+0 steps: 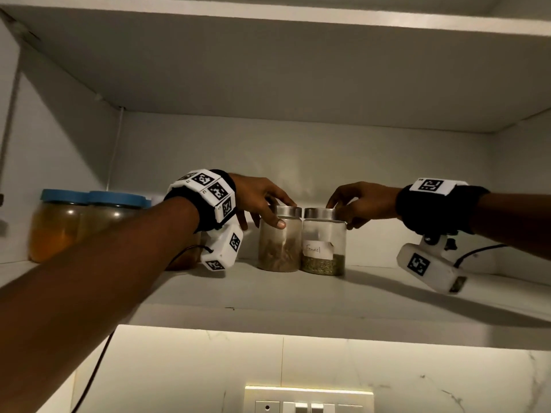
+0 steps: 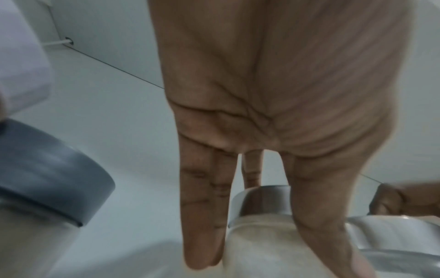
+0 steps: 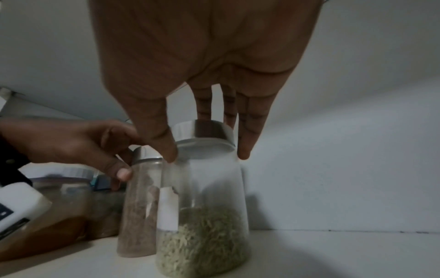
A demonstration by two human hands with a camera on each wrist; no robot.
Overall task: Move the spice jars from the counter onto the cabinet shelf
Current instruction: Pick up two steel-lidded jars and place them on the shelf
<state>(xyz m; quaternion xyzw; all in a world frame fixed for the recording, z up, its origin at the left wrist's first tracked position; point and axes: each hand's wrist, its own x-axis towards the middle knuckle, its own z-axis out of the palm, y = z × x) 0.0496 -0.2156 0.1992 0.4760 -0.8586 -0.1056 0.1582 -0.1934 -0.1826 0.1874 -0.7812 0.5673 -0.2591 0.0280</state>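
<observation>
Two clear spice jars with steel lids stand touching on the white cabinet shelf [image 1: 268, 293]. The left jar [image 1: 278, 245] [image 2: 257, 235] [image 3: 138, 216] holds brown spice. The right one [image 1: 323, 248] [image 3: 204, 206] holds green seeds and carries a paper label reading "Fennel". My left hand [image 1: 277, 213] [image 2: 262, 216] reaches over the brown jar's lid, thumb on its front shoulder and fingers behind and beside it. Around the fennel jar's lid my right hand [image 1: 340, 213] [image 3: 207, 156] grips from above, thumb on the near side and fingers at the back.
Two large jars with blue lids [image 1: 62, 225] [image 1: 113, 216] and amber contents stand at the shelf's left end, close to my left wrist. Bare shelf lies right of the fennel jar. Another shelf closes overhead. A switch panel [image 1: 308, 400] sits on the wall below.
</observation>
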